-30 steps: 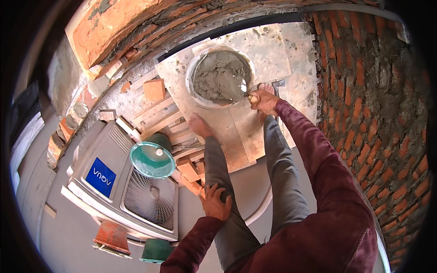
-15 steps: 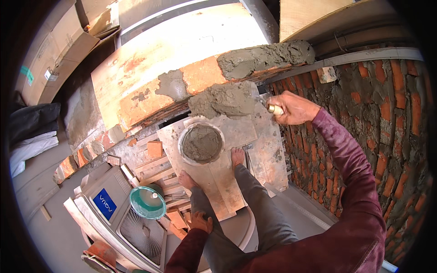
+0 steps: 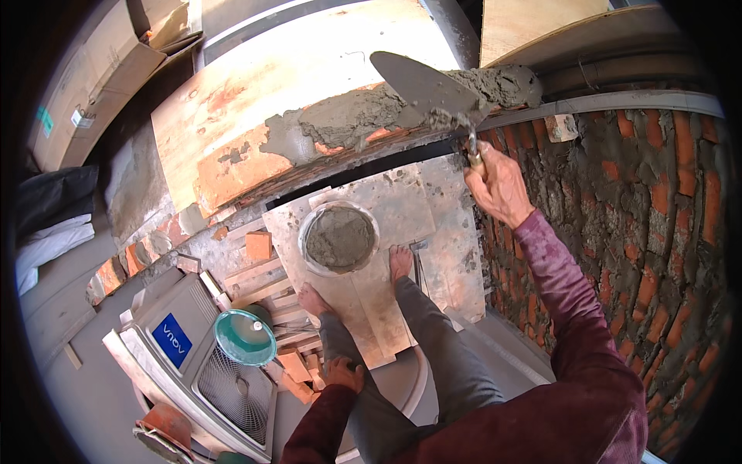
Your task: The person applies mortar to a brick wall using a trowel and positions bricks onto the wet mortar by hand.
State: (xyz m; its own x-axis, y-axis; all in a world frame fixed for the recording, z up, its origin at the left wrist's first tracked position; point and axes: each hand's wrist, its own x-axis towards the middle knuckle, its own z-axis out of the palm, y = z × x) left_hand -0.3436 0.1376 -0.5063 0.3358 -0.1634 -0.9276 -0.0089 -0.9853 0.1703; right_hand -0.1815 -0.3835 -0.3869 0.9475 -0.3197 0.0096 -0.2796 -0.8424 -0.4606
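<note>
My right hand is closed round the handle of a trowel. The grey blade is tilted over the low brick wall, with a clump of mortar clinging near its neck. Wet mortar lies along the wall top, left of the blade and also beyond it to the right. Below the wall, a round bucket of grey mortar stands on a board between the wall and my feet. My left hand rests on my left knee, fingers laid flat, holding nothing.
A rough brick wall rises at the right. At lower left are a fan-grilled appliance casing, a teal bucket, and loose bricks. A large plywood sheet lies behind the low wall; cardboard boxes stand at far left.
The trowel has swung up and away over the wall, and its mortar load now lies on the bricks. My right hand has moved slightly right and turned. My left hand stays on my knee.
</note>
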